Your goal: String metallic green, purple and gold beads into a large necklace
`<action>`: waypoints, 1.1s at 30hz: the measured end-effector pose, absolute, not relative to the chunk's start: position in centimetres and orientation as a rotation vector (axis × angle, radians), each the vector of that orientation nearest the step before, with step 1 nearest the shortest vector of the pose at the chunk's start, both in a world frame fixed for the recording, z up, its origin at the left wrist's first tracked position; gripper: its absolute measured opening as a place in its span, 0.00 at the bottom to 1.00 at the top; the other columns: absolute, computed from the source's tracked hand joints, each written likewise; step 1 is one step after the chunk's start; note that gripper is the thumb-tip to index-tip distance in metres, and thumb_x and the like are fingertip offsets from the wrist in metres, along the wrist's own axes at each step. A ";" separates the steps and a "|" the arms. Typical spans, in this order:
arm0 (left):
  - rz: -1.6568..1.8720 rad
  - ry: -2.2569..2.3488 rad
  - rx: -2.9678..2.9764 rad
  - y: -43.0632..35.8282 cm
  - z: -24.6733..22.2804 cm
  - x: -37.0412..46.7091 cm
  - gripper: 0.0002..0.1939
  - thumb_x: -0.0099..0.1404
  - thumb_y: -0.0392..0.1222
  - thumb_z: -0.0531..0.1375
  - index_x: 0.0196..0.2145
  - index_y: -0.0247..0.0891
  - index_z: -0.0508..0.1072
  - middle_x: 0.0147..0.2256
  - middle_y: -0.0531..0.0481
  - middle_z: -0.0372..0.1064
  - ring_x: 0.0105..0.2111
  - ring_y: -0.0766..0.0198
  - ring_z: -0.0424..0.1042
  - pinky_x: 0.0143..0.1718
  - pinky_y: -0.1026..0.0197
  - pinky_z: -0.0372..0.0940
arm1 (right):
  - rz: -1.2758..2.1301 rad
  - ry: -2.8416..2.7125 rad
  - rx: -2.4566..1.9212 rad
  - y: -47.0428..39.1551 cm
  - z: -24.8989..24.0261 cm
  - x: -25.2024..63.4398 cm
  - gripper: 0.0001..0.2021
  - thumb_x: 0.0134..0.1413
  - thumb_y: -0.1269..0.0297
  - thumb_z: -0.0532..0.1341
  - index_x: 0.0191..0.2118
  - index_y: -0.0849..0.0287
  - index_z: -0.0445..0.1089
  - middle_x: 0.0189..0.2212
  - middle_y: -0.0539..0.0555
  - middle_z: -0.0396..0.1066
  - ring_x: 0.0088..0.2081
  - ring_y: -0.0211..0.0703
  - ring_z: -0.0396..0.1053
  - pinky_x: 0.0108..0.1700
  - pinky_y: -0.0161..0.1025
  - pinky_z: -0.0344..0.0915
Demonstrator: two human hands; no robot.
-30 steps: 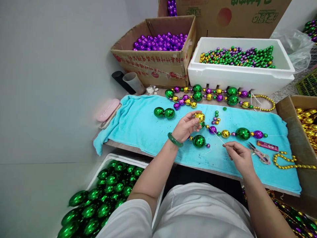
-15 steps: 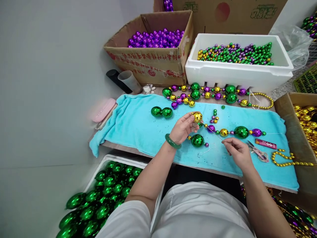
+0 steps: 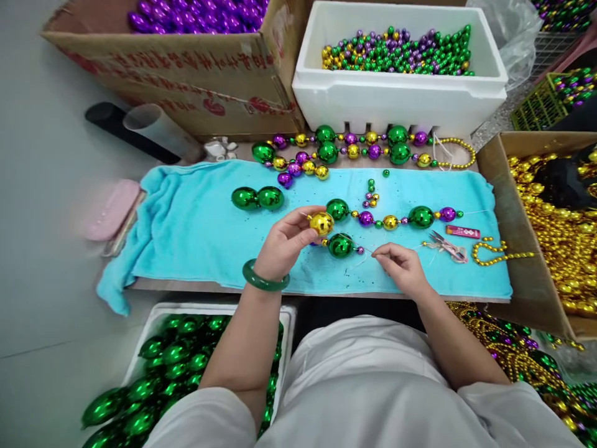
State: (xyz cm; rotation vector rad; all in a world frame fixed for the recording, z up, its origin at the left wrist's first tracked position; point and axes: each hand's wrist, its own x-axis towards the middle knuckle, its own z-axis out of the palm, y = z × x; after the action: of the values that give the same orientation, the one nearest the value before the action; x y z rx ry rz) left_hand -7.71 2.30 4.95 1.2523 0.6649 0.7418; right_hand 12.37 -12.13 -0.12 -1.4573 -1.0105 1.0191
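Note:
My left hand [image 3: 285, 241], with a green bangle at the wrist, pinches a shiny gold bead [image 3: 321, 223] above the blue towel [image 3: 196, 230]. To its right, my right hand [image 3: 400, 264] has its fingertips closed on a thin string [image 3: 366, 250]. Just below and right of the gold bead lies a large green bead [image 3: 341, 246] with a small purple one beside it. Behind my hands a beaded strand [image 3: 390, 222] of green, purple and gold runs across the towel. Two joined green beads [image 3: 257, 198] rest to the left.
A white foam box [image 3: 396, 102] and a cardboard box [image 3: 196, 74] stand behind. Scissors [image 3: 448, 246] and a red packet [image 3: 462, 231] lie at the right. A finished-looking strand [image 3: 353, 151] lies along the back, and a green-bead bin [image 3: 153, 311] sits below the left edge.
The view has shifted, so the table things sit further left and higher. My left hand has moved off the back strand, uncovering its large green end bead; the gold bead is still pinched.

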 end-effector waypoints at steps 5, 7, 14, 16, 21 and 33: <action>0.415 0.701 1.603 -0.2 5.2 -7.8 0.24 0.53 0.44 0.68 0.49 0.40 0.74 0.42 0.45 0.75 0.37 0.61 0.73 0.39 0.60 0.68 | 1.099 -1.028 -1.358 -12.3 -0.2 11.1 0.10 0.53 0.58 0.60 0.31 0.60 0.72 0.18 0.46 0.61 0.19 0.32 0.54 0.22 0.33 0.51; 0.301 0.701 1.757 -0.8 5.3 -7.7 0.27 0.53 0.45 0.68 0.51 0.40 0.72 0.41 0.45 0.75 0.34 0.63 0.72 0.37 0.60 0.67 | 1.082 -0.986 -1.315 -12.4 -0.1 11.2 0.09 0.53 0.59 0.61 0.31 0.59 0.71 0.18 0.46 0.60 0.19 0.32 0.55 0.22 0.32 0.53; 0.420 0.984 2.362 3.4 5.1 -4.8 0.12 0.65 0.41 0.56 0.42 0.38 0.76 0.40 0.45 0.74 0.40 0.58 0.71 0.45 0.54 0.64 | 0.847 -0.717 -1.239 -13.2 0.4 14.5 0.07 0.52 0.60 0.64 0.32 0.58 0.69 0.17 0.45 0.63 0.18 0.33 0.58 0.20 0.32 0.54; 0.312 1.023 2.516 5.3 4.8 -2.3 0.12 0.65 0.39 0.55 0.42 0.36 0.76 0.40 0.43 0.74 0.43 0.56 0.70 0.49 0.52 0.62 | 0.821 -0.668 -1.213 -13.4 0.5 15.1 0.06 0.52 0.62 0.64 0.32 0.58 0.69 0.17 0.45 0.63 0.19 0.33 0.58 0.21 0.32 0.54; -0.043 1.088 2.591 7.9 4.1 5.4 0.14 0.65 0.41 0.54 0.44 0.36 0.75 0.45 0.39 0.73 0.48 0.53 0.69 0.50 0.53 0.62 | 0.819 -0.605 -1.179 -13.8 0.2 15.3 0.03 0.53 0.65 0.64 0.33 0.58 0.69 0.18 0.46 0.63 0.20 0.32 0.58 0.21 0.31 0.51; -0.015 1.245 2.338 10.5 3.1 10.4 0.14 0.60 0.29 0.55 0.41 0.32 0.76 0.44 0.34 0.73 0.47 0.51 0.71 0.47 0.54 0.64 | 0.803 -0.613 -1.263 -14.1 -0.7 16.6 0.04 0.53 0.64 0.64 0.33 0.58 0.70 0.18 0.46 0.62 0.20 0.32 0.58 0.20 0.31 0.52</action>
State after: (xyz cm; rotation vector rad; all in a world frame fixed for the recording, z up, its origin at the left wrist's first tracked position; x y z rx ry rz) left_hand 10.37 10.48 3.15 2.3381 1.2455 -0.0153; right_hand 16.60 -14.06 -0.66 -1.2630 -0.6130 0.8033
